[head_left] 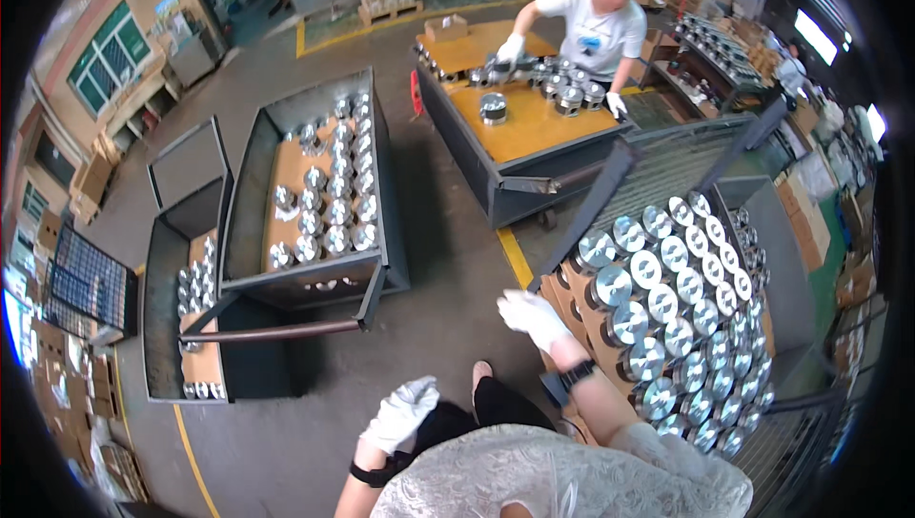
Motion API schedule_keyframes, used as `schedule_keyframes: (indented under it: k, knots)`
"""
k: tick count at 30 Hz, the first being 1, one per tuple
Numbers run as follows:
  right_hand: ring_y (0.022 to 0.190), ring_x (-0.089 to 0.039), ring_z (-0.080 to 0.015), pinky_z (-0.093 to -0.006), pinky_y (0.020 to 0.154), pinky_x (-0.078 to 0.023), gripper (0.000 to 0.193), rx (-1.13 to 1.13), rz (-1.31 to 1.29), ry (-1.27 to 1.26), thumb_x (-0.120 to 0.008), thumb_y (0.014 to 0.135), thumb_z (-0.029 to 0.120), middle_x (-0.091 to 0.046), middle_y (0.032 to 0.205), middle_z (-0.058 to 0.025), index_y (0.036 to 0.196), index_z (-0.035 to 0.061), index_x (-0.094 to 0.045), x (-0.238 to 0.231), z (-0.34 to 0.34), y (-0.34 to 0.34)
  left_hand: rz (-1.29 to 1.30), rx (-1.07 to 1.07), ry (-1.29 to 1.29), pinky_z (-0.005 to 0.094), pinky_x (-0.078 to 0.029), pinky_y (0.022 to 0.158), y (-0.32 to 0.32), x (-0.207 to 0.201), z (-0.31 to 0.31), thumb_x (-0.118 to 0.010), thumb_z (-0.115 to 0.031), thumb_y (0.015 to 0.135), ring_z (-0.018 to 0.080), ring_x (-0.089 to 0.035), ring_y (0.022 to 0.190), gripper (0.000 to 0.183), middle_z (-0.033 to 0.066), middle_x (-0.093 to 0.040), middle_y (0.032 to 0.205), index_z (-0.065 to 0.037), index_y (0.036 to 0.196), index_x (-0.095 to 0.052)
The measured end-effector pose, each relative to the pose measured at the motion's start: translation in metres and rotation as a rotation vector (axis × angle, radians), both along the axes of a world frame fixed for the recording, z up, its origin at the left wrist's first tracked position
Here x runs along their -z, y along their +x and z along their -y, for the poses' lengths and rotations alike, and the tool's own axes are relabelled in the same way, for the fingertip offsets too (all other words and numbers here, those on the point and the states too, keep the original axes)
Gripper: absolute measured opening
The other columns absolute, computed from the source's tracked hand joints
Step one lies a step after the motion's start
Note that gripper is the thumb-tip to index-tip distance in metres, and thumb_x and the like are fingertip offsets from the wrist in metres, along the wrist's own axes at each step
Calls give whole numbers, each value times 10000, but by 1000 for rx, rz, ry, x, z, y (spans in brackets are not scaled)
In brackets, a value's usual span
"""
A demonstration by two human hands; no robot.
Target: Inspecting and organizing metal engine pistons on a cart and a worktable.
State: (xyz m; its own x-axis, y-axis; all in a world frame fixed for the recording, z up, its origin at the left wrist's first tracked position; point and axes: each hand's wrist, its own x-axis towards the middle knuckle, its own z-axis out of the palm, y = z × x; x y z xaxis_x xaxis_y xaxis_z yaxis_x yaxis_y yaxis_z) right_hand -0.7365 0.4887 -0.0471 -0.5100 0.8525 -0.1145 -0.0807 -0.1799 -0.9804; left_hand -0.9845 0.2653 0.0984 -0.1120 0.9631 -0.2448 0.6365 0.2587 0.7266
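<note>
My left hand [402,415], in a white glove, hangs in front of my body over the floor, fingers loosely extended and nothing visible in it. To the right, my right hand [534,318], also gloved, has its fingers stretched out and holds nothing that I can see. It is nearest to the left edge of a metal cart packed with rows of shiny round pistons [678,294]. Those pistons stand on brown board [596,327], apart from my fingers. A dark band circles each of my wrists.
A long grey metal bin [393,232] with pistons stands at left, beside a lower bin [162,327]. Across the aisle, a co-worker [600,27] in white gloves handles pistons on a yellow-topped cart [515,137]. A bar [276,332] sticks out near the left bins.
</note>
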Motion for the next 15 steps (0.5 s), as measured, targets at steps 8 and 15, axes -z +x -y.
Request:
schedule_keyframes:
  k: [8, 15]
  knots:
    - [1108, -575, -245, -337, 956, -460, 422, -263, 8, 301, -506, 910, 96, -574, 1241, -163, 1305, -42, -444, -57, -222, -203, 988, -485, -125, 278, -436, 957, -51, -59, -127, -476, -180, 978, 166, -602, 1047, 333, 97, -649, 1117, 28, 1227, -549]
    - [1092, -585, -293, -354, 947, -463, 301, -348, 940, 1630, -488, 874, 115, -597, 1186, -196, 1129, -21, -572, 1, -381, -206, 923, -636, 91, 321, -466, 937, -122, -26, -271, -479, -211, 977, 200, -623, 1018, 347, 138, -656, 1076, 42, 1201, -558]
